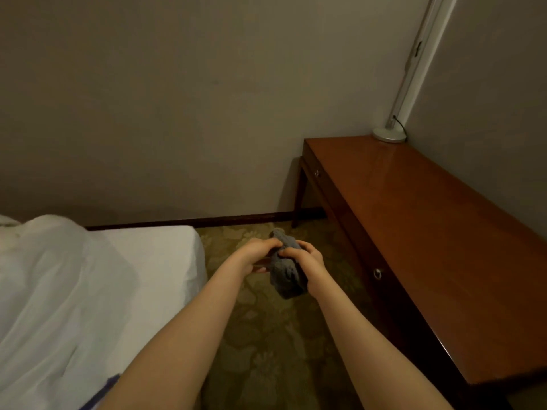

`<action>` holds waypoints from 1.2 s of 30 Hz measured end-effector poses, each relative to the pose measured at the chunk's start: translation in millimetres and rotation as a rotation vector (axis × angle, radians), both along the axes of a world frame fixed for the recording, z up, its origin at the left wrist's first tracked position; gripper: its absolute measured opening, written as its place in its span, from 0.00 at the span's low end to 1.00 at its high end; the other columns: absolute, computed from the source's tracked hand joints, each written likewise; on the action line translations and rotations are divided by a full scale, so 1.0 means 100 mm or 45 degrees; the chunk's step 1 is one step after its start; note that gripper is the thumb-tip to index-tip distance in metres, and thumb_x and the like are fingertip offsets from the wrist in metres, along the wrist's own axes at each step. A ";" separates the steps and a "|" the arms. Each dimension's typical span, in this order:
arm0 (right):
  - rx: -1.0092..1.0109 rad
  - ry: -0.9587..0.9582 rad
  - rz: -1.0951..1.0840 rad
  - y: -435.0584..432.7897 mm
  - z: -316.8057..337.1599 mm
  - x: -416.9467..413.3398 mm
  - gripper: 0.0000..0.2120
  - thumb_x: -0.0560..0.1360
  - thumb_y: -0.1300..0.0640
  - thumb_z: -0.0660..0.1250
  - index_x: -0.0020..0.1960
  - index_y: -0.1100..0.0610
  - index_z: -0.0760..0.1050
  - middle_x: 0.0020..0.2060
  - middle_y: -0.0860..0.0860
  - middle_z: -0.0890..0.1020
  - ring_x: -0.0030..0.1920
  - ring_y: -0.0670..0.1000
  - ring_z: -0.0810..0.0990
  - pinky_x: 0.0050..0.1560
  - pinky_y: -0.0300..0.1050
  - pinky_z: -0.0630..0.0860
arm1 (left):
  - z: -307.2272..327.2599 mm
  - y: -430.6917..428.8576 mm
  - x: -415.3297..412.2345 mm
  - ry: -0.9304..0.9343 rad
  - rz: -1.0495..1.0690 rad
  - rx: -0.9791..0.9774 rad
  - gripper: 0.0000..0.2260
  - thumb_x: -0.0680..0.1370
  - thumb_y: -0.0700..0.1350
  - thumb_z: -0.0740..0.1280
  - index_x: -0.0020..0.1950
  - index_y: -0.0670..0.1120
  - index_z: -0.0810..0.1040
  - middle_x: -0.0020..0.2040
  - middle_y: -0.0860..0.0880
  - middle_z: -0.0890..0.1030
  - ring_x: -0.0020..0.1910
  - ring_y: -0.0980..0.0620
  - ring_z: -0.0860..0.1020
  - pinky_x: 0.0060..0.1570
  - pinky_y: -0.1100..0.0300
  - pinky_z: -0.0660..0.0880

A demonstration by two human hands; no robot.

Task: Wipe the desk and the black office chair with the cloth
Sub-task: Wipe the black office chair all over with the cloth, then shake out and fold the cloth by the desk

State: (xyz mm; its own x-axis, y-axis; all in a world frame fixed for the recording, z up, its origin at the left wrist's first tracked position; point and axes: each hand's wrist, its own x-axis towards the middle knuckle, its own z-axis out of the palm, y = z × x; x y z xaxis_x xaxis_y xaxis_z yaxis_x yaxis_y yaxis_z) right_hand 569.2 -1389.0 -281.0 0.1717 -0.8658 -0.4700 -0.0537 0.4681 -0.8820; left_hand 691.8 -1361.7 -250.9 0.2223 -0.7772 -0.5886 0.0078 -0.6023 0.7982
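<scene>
Grey cloth (285,273) sits bunched between 2 hands in the head view, held in the air above a patterned carpet (266,350). The left hand (260,251) curls its fingers over the upper part of the bundle, thumb underneath. The right hand (307,258) wraps round the bundle's right side, fingers closed on the fabric. Both grips are firm on the cloth and hold nothing else. One loose end hangs below the right wrist and another pokes up beyond the knuckles.

By my judgement the task is barely begun: the cloth looks to be getting gathered into a pad, and it touches no surface. The desk (429,232) lies to the right of the grip, well apart from it. Its glossy brown top shows no wipe marks that I can make out, so whether any part is done cannot be told. The black office chair is not in view, so both wiping jobs appear to be left.

A lamp (389,134) stands on the desk's far corner, beyond and right of the hands, and wiping there likely means working round its base. 2 round drawer knobs (377,273) sit on the desk front facing the grip. A bed (148,261) with white sheets lies to the left. Only open carpet separates the hands from the desk edge.
</scene>
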 end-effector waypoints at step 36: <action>0.116 -0.283 0.421 -4.13 0.37 0.44 0.29 0.59 0.61 0.61 0.62 0.54 0.72 0.54 0.57 0.75 0.53 0.59 0.74 0.52 0.51 0.72 | 0.74 -4.15 1.06 -0.011 -0.480 -0.609 0.10 0.76 0.32 0.59 0.39 0.45 0.69 0.39 0.47 0.74 0.40 0.51 0.75 0.40 0.60 0.71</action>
State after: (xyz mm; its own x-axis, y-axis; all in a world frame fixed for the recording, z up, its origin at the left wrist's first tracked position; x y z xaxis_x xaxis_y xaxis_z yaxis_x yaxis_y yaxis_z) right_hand 613.0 -1802.1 -243.9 0.5402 -0.7034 -0.4620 -0.0270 0.5342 -0.8450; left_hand 797.4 -1776.8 -176.5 -0.1166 -0.9811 -0.1543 -0.1443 -0.1370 0.9800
